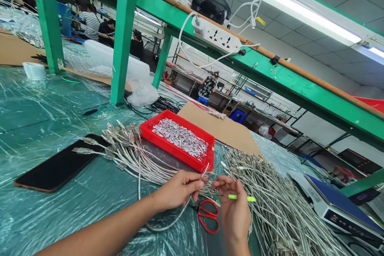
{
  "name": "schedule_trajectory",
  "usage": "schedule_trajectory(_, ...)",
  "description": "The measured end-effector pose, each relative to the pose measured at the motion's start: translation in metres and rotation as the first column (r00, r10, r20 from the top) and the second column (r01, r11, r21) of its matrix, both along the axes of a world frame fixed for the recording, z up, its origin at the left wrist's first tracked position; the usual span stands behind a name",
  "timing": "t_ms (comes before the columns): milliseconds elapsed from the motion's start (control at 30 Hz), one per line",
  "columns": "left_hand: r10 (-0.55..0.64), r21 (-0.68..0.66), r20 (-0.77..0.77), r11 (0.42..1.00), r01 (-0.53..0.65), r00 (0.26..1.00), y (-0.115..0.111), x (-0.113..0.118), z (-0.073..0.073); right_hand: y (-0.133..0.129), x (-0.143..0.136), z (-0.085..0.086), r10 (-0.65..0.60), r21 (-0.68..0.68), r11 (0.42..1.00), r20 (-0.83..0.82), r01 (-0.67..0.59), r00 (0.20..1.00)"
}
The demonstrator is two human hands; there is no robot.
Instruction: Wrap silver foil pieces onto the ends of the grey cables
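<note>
My left hand (pixel 180 189) is closed, pinching the end of a grey braided cable (pixel 172 223) between thumb and fingers. The rest of that cable loops down over the table below the wrist. My right hand (pixel 235 208) is curled round a thin pick-like tool with a yellow-green handle (pixel 242 198); its slim metal shaft points toward the left hand. Just below and between the hands lie red-handled scissors (pixel 208 217), their blades partly hidden. Behind the hands stands a red tray (pixel 177 153) full of small silvery pieces (pixel 181 138).
Left of the tray, a bundle of cables with metal plugs (pixel 124 146) lies partly over a black phone (pixel 60 164). A large pile of grey cables (pixel 279 200) spreads at right, beside a scale (pixel 345 204). Cardboard (pixel 216 126) lies behind; a green shelf frame (pixel 126 36) holds a power strip (pixel 217 36).
</note>
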State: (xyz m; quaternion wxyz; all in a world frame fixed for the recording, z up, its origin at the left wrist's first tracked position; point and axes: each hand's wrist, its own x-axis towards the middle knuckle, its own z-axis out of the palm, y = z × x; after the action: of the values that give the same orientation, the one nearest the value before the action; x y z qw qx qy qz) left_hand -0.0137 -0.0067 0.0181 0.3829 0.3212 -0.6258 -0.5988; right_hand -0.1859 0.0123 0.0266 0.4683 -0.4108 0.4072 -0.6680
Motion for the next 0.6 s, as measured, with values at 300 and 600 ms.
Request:
schedule_trajectory(300,-0.025,0.073,-0.056,0.997,0.029,0.998,-0.002,0.001,0.001,0.002,0.005,-0.007,0.078,0.031,0.997,-0.091,-0.075,0.993)
schedule_trajectory(600,-0.070,0.131,-0.141,0.987,0.089,0.987,0.002,0.002,0.008,0.008,0.012,-0.001,0.076,-0.020,0.996,-0.229,-0.083,0.970)
